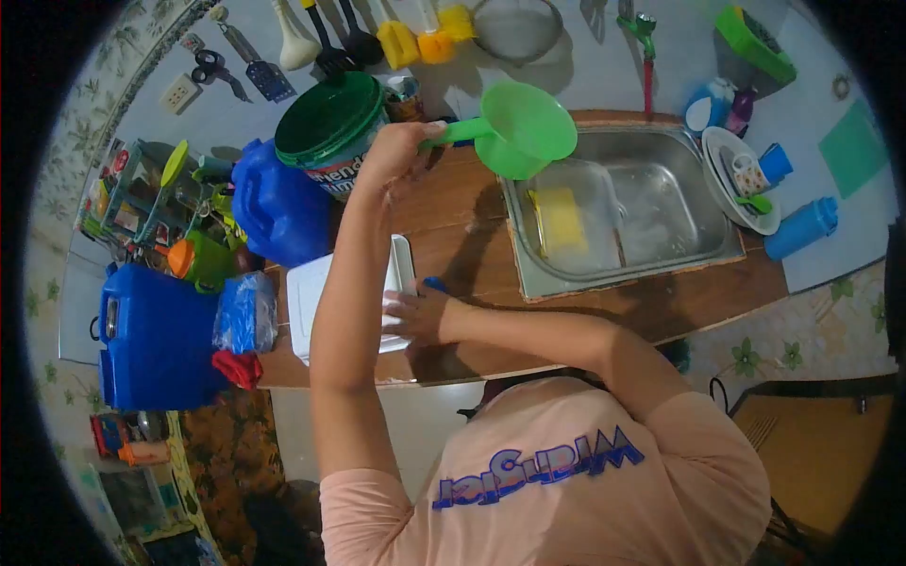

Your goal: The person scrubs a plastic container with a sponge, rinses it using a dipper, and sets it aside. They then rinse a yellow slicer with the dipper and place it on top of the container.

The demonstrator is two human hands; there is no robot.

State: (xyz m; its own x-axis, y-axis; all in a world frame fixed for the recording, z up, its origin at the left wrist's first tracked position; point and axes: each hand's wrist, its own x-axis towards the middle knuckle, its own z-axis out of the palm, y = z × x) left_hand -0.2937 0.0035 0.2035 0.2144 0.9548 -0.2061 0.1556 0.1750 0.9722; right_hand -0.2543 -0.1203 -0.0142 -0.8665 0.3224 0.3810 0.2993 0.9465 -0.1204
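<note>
shirt (566, 514): peach | sleeves (363, 500): short | lettering (540, 472): blue-purple, "Wrangler" | hands (398, 156): bare

— Where's there a gap?
— Along the counter (458, 222), between white container (307, 297) and sink (665, 203).
— Anything in the way?
— Green dipper (527, 130) across the far end, right forearm (528, 330) across the near.

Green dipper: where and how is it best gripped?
The green dipper is probably best gripped by its handle, from the left, where the left hand holds it: the narrow handle juts leftward from the wide cup, so a grip there leaves the cup clear.
</note>
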